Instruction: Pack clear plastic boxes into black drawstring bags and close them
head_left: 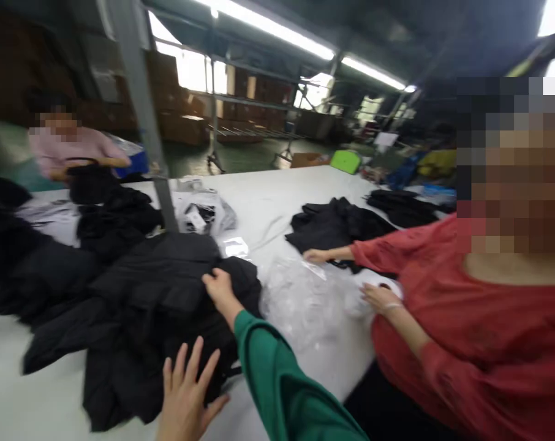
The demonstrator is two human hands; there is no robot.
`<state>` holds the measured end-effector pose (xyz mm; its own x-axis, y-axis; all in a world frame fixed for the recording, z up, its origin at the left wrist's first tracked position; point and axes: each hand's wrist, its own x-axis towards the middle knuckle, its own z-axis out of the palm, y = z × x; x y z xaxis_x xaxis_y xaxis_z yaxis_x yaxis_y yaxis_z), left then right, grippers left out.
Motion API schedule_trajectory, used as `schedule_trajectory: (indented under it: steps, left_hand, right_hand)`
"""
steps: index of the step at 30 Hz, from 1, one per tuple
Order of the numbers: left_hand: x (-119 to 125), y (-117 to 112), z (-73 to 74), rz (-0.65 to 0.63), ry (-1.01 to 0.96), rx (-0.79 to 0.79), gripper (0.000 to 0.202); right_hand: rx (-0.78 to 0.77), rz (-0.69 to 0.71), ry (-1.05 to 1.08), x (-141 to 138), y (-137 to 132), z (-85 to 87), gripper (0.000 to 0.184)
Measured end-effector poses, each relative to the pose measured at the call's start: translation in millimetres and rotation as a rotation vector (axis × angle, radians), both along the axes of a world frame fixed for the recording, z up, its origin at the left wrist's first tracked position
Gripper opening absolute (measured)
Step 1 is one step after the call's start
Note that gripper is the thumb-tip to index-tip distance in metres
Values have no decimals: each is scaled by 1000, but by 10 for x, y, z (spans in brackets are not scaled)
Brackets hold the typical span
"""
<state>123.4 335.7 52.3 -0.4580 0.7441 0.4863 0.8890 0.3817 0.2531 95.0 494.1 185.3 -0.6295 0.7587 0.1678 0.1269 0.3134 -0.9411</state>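
At the far left a person in a pale pink top [70, 150] bent over a loose heap of black clothing [107, 208], past a slanted grey metal post [142, 116]. Nearer, the bulky black padded garment [158, 288] lay spread on the white surface [277, 196], its lower edge close to the wearer. The left hand [185, 395] hovered at that near edge, fingers splayed wide and holding nothing. The green-sleeved right hand [218, 288] rested on the garment's middle, fingers curled down into the cloth (whether they pinched a fold could not be told). Flattening such thick fabric would likely go best with the left palm pressed down as an anchor while the right swept outward from the centre, away from the crumpled clear plastic bags [300, 300] just beside it. To the right a co-worker's hands [315, 255] in red sleeves rested at that plastic, a second folded black garment [332, 226] behind them.
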Motion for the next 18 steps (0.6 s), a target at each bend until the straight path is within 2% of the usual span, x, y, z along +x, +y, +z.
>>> schedule_trajectory:
  steps: [3, 5, 6, 8, 10, 12, 14, 16, 17, 18]
  left_hand:
    - [-189, 76, -486, -51, -24, -163, 87]
    - [-367, 74, -793, -108, -28, -208, 91]
    - [-461, 68, -916, -131, -24, -221, 90]
    - [-636, 65, -1088, -157, -7, -237, 87]
    - [-751, 89, -1150, -160, 11, -261, 86]
    - [-763, 155, -1082, -130, 1, -330, 86]
    - [-659, 301, -873, -71, -86, -430, 71]
    - [-466, 586, -560, -99, -283, -474, 46]
    - [-354, 794, -395, -205, -422, -439, 42]
    - [-240, 1045, -241, -346, -553, -370, 50]
  right_hand:
    - [-2, 40, -62, 215, 316, -403, 31]
    - [-20, 62, -94, 612, 574, -629, 34]
    - [-39, 16, -127, 892, 719, -701, 36]
    - [-71, -218, -231, 1573, 1023, -764, 34]
    - [-68, -341, -272, 2313, 1268, -784, 43]
    - [-93, -391, -343, 2978, 1367, -864, 50]
    - [-175, -503, -451, 3451, 1328, -1068, 65]
    - [-204, -608, -507, 3660, 1249, -1367, 79]
    - [-187, -635, -508, 3664, 1230, -1522, 85]
    - [-157, -648, -497, 3613, 1237, -1659, 90]
